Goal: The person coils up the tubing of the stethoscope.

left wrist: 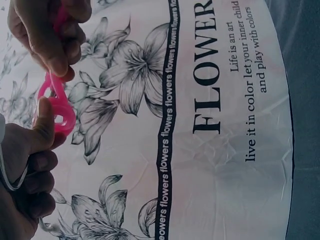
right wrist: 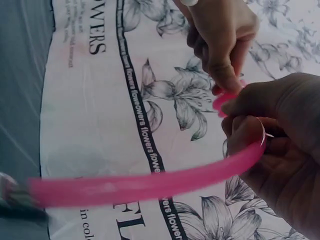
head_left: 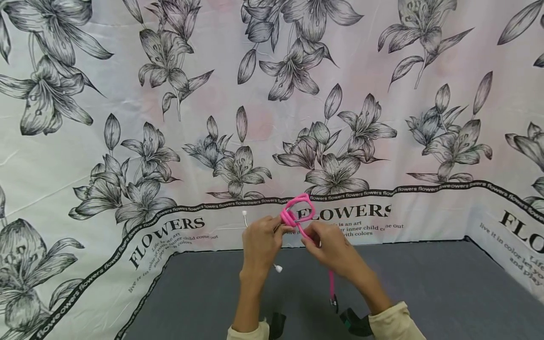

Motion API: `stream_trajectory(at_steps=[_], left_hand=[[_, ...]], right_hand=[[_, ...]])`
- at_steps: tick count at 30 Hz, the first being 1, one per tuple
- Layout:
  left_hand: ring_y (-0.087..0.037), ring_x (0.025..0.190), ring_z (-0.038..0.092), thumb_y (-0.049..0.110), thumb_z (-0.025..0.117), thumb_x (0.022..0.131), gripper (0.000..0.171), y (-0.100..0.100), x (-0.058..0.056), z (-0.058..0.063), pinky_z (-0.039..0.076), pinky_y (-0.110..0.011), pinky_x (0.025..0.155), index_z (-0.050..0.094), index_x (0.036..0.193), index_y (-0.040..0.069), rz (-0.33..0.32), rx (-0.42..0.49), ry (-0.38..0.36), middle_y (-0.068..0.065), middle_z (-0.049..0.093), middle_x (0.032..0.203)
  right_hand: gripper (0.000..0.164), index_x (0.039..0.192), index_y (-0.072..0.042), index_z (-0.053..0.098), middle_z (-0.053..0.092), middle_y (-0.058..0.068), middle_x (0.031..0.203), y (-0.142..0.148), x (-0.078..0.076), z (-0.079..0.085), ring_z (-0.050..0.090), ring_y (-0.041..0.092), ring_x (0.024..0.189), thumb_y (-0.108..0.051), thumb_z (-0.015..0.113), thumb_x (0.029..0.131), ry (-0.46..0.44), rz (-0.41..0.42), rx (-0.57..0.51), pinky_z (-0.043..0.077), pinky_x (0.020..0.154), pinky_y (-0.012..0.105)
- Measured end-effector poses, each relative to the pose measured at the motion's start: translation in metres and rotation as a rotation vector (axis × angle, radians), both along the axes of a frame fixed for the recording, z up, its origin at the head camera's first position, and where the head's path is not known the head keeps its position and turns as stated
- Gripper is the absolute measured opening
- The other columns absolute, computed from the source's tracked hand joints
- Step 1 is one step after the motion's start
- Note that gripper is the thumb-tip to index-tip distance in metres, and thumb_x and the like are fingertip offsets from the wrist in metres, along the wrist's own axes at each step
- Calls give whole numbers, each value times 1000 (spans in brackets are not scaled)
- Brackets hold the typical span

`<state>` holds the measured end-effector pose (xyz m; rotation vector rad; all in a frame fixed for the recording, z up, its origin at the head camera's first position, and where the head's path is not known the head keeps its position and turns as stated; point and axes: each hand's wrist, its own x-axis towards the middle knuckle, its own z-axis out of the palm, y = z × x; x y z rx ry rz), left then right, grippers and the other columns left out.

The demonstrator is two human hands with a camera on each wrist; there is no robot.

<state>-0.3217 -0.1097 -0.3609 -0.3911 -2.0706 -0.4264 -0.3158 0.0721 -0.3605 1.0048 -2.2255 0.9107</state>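
Note:
A pink, flexible cord [head_left: 289, 218] is wound into loops above the table, in front of the flowered cloth. My left hand [head_left: 261, 241] pinches the coiled part [left wrist: 68, 120] between thumb and fingers. Close beside it, my right hand [head_left: 333, 245] pinches the cord just below the loops. From the right hand a long pink length [right wrist: 125, 187] hangs down to a dark, metallic-looking end piece [head_left: 333, 302]. A thin white cable [left wrist: 12, 186] passes by the left hand. Its white tips [head_left: 278, 268] show on either side of that hand; what they are is too small to tell.
A grey table [head_left: 195, 293] lies below the hands. Behind it hangs a white cloth [head_left: 263, 118] printed with lilies and lettering, which also covers the sides. Dark bands [head_left: 357, 323] sit at both wrists, by the beige sleeves [head_left: 395, 323].

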Motion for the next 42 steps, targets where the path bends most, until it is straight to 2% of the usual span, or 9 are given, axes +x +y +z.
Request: stream_trajectory(at_steps=[5,9,14,18,21,25,30,38,42], left_hand=[[-5,42,25,42,71,73,22,-6,-2,-1,21,-19,38,70,75,20,57,-31,6,9,34,48],[-6,41,27,44,71,70,23,-9,-2,-1,23,-20,37,70,73,22,86,-100,-27,8,33,47],[-8,43,39,48,69,69,25,1,1,-3,32,-20,39,70,72,23,64,-249,-71,8,46,51],[-8,45,45,50,68,67,28,18,8,-3,36,-21,40,70,72,23,32,-378,-90,8,51,54],[-6,46,46,53,65,66,32,29,12,-1,35,-20,40,69,72,22,-12,-464,-98,9,52,55],[-5,50,47,54,65,66,33,34,13,2,36,-19,43,68,73,22,-71,-548,-104,10,54,58],[-2,50,42,55,66,65,31,32,10,5,34,-15,44,66,70,25,-189,-624,-106,13,54,61],[5,54,40,51,66,67,24,21,10,6,32,-10,49,61,68,27,-464,-566,-137,17,50,63],[7,56,43,49,65,71,23,20,9,4,33,-8,51,64,73,27,-541,-542,-140,17,54,66]], right_hand=[[12,84,-8,61,49,-9,66,1,7,4,37,1,51,-2,68,78,27,24,60,33,42,16],[13,86,-10,62,53,-8,71,2,14,8,40,1,54,-1,69,79,86,39,95,36,46,15],[14,85,-11,59,53,-7,75,10,18,13,46,2,63,-2,69,79,178,-31,86,41,54,16],[16,80,-7,58,52,-3,77,20,10,14,50,6,70,0,71,76,262,-110,73,44,59,19],[15,78,-5,60,52,0,84,28,2,14,51,10,78,0,73,74,291,-168,74,46,63,22],[15,75,-6,64,60,4,94,37,-4,13,56,15,86,0,76,71,236,-197,45,48,65,25],[15,74,-11,67,65,-2,79,46,-7,14,60,8,70,0,76,69,133,-176,34,46,54,21],[14,73,-26,70,63,-16,71,64,-16,8,58,2,63,-22,81,67,-15,-59,-56,47,55,22],[12,74,-27,70,63,-15,73,68,-20,3,56,5,62,-23,80,69,-90,-43,-103,46,53,22]])
